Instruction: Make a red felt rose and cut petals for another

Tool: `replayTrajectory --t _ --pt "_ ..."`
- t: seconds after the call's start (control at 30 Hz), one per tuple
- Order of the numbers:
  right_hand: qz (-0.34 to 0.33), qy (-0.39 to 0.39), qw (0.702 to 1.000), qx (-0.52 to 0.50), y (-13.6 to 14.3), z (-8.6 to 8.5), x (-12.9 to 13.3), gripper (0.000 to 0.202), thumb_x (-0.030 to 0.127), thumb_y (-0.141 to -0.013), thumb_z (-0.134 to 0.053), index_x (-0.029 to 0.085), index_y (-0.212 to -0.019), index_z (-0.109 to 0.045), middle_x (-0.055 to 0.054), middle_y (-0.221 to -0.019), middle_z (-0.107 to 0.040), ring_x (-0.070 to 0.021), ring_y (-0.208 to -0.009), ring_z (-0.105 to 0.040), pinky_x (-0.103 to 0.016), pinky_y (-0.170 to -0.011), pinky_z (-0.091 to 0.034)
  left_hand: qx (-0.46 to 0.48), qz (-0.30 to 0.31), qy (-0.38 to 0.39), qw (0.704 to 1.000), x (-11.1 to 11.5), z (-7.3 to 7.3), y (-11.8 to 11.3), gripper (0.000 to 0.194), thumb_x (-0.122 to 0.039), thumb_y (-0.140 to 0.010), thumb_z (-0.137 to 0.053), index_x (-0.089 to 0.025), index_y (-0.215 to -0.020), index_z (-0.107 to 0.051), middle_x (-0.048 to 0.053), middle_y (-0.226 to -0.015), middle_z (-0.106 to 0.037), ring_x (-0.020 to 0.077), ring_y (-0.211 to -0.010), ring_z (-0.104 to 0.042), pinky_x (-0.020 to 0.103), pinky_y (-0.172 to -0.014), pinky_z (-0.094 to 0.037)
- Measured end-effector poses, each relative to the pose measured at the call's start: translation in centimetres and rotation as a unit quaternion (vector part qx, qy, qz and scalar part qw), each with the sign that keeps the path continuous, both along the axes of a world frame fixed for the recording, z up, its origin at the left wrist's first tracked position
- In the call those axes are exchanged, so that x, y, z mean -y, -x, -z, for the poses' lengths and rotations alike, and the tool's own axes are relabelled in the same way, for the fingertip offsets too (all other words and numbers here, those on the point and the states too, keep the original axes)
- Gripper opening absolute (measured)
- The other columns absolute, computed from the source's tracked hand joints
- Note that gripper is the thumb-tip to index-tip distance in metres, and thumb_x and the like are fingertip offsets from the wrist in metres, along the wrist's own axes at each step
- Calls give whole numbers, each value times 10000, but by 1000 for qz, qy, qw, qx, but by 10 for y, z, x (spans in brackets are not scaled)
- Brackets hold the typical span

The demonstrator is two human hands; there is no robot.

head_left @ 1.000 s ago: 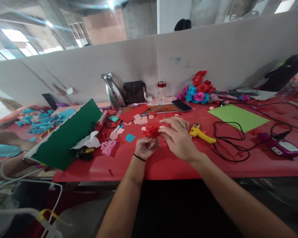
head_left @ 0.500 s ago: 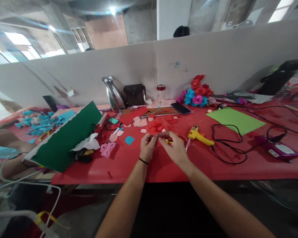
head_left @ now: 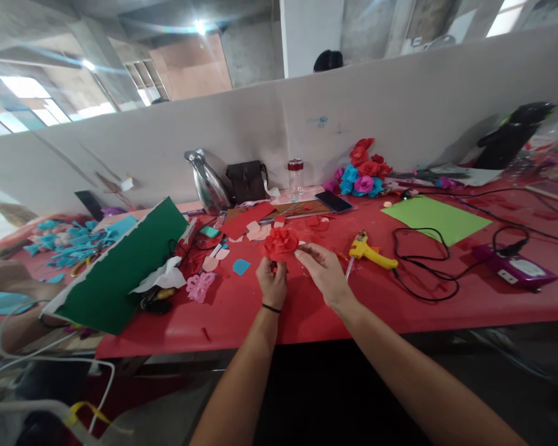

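A red paper flower is held up over the table by my left hand, whose fingers are closed round its underside. My right hand is at the flower's right edge, thumb and fingertips pinched together; what they grip is too small to make out. Just right of that hand lies a yellow glue gun on the red table cover. Pink paper petals and a blue paper piece lie to the left of the flower.
A green board leans at the left, near another person's hand. Behind stand a silver jug, a black bag, a glass jar and a bunch of paper flowers. A purple power box with black cables sits right.
The red flower is now raised and open to view in my left hand. My right hand has opened a gap from my left. The view has shifted slightly.
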State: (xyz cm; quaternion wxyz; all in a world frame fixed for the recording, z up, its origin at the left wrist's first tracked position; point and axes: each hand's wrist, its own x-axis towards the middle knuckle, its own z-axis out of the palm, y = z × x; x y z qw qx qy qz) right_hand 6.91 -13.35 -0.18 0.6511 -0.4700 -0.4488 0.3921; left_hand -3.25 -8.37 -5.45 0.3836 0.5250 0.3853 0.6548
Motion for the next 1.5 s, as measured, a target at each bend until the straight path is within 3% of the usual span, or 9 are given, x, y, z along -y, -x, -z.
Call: replayTrajectory --t 0.37,0.7,0.8,0.9,1.2,1.3,1.4,1.5 --pt "0 10 998 -66 6 -7 -3 158 332 -678 -622 212 -588 -572 29 -609 -554 -136 -651 -525 -257 -649 -417 10 36 -27 999 2 0 1 247 -384 -727 -676 -199 -662 -525 -30 -535 -541 102 -470 -480 225 -495 -389" --pt "-22 3 997 -77 8 -11 3 108 324 -699 -604 224 -670 -631 4 -690 -644 -170 -761 -604 -274 -709 -466 -45 -61 -73 994 -2 7 7 35 -233 -725 -657 -217 -750 -639 15 -688 -637 168 -670 -577 280 -674 -440" --pt "-24 -2 997 -73 7 -10 6 108 318 -710 -602 229 -705 -664 -4 -736 -670 -182 -798 -621 -290 -743 -474 -38 -63 -75 994 -3 8 6 106 -189 -719 -655 -232 -816 -656 39 -827 -669 199 -814 -614 292 -738 -448" --pt "-19 0 998 -61 6 -8 8 94 304 -695 -622 225 -697 -672 -1 -727 -673 -176 -757 -614 -290 -720 -466 -32 -48 -61 996 0 5 6 84 -179 -715 -658 -232 -780 -645 44 -827 -662 218 -864 -611 284 -714 -447" --pt "3 15 999 -45 4 -7 8 87 257 -663 -610 202 -680 -675 8 -672 -663 -144 -649 -572 -275 -653 -434 -57 -54 -53 996 3 4 7 130 -106 -657 -669 -217 -676 -603 14 -711 -627 184 -772 -594 254 -671 -429" --pt "-4 14 998 -60 5 -9 7 86 270 -667 -612 205 -682 -666 -2 -691 -670 -153 -687 -599 -280 -682 -455 -39 -53 -59 996 1 5 5 105 -170 -675 -683 -205 -643 -590 2 -633 -603 153 -651 -564 247 -614 -419" --pt "4 14 997 -72 3 -8 7 143 299 -664 -636 208 -772 -662 -16 -774 -692 -165 -741 -637 -294 -723 -482 18 -37 -29 999 -4 -1 1 160 -299 -737 -660 -186 -646 -592 -10 -578 -586 101 -504 -479 226 -516 -372" --pt "25 25 998 -43 -6 -2 10 200 321 -677 -640 203 -839 -641 -17 -767 -687 -168 -743 -650 -306 -737 -491 136 -32 20 990 -15 -11 1 221 -367 -711 -674 -167 -673 -586 -14 -596 -599 61 -445 -409 208 -458 -307"
